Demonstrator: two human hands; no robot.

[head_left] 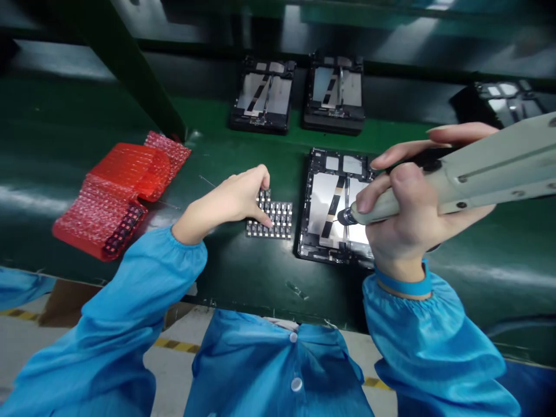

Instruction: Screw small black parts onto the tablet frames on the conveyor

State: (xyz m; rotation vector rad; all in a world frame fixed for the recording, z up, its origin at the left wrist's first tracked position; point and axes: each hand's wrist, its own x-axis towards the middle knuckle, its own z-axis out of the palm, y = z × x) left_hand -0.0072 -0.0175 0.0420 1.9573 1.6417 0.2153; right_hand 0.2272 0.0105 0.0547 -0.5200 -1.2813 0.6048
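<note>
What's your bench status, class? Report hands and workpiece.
Right hand gripping cream electric screwdriver, tip at open black-framed tablet housing. Left hand on grid of small metal parts. Red bubble wrap beside.

Workbench tabletop (243,289) covered in glossy dark green surface, running across full view. Long pale glare streaks at left (26,200) and right (499,275), light apparently from overhead. Dark green metal strut (125,75) rises diagonally from tabletop at upper left. Behind bench, dark horizontal rail (260,43) and shiny green panel (382,17) with pale reflections. Below bench edge, pale factory floor (174,370) marked with yellow-and-black hazard tape (174,345). Brown cardboard sheet (65,304) leans near tape, lower left.
</note>
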